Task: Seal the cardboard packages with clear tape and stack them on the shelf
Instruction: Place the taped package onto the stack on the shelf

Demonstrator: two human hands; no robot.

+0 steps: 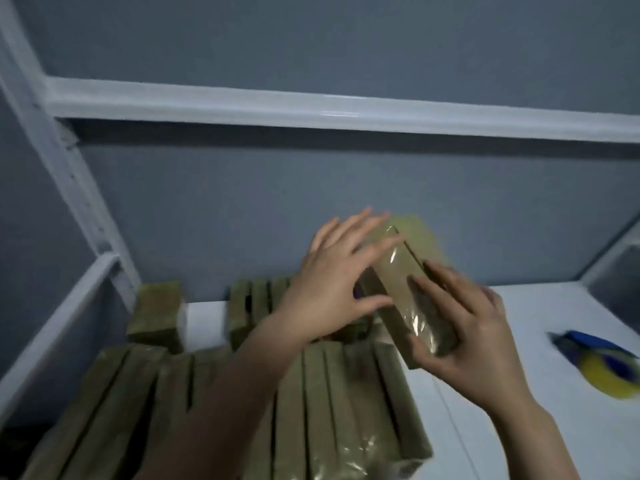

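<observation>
Left of and below the taped package (398, 271), the sealed stack (311, 410) stands in rows on the shelf (561, 313), and my left grip (332, 282) lies open, fingers straight against that package's left face. My right grip (474, 341) curls round the package's near end and holds it tilted above the rows, with the tape dispenser (602, 365) well to its right. I judge it best to smooth the tape flat first, then lower the package squarely beside the last row.

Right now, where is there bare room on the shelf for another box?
Most bare room lies on the white shelf board between the held tape-wrapped brown cardboard package and the blue-and-yellow tape dispenser. A narrow strip shows between the back-left stack and the back row. The front left is crowded with standing packages.
</observation>
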